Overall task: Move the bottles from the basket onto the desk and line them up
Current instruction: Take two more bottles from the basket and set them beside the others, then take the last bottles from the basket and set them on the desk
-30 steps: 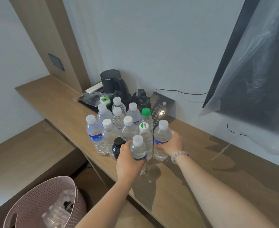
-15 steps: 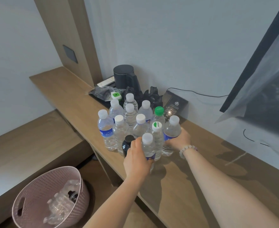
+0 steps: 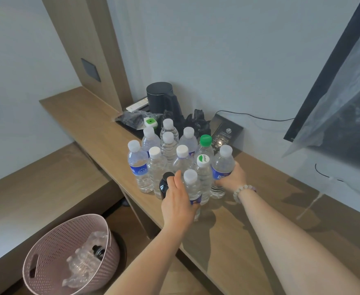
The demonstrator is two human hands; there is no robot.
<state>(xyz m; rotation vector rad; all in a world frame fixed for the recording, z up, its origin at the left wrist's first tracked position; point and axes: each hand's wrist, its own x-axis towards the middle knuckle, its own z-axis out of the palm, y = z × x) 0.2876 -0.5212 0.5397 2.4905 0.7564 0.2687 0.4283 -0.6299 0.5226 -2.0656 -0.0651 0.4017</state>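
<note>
- Two hands work at the desk (image 3: 266, 211): your left hand (image 3: 178, 204) wraps around the nearest white-capped bottle (image 3: 190, 185), which stands upright near the desk's front edge.
- Your right hand (image 3: 232, 177) grasps the blue-labelled bottle (image 3: 222, 165) from its right side. It stands upright, beyond and right of your left hand.
- Just left of your left fingers stands a dark bottle (image 3: 165, 185); contact cannot be told.
- Beyond both hands, the other bottles (image 3: 168, 150) stand packed together.
- Below and left of your left forearm sits the basket (image 3: 47, 235), with clear bottles (image 3: 83, 258) lying inside.
</note>
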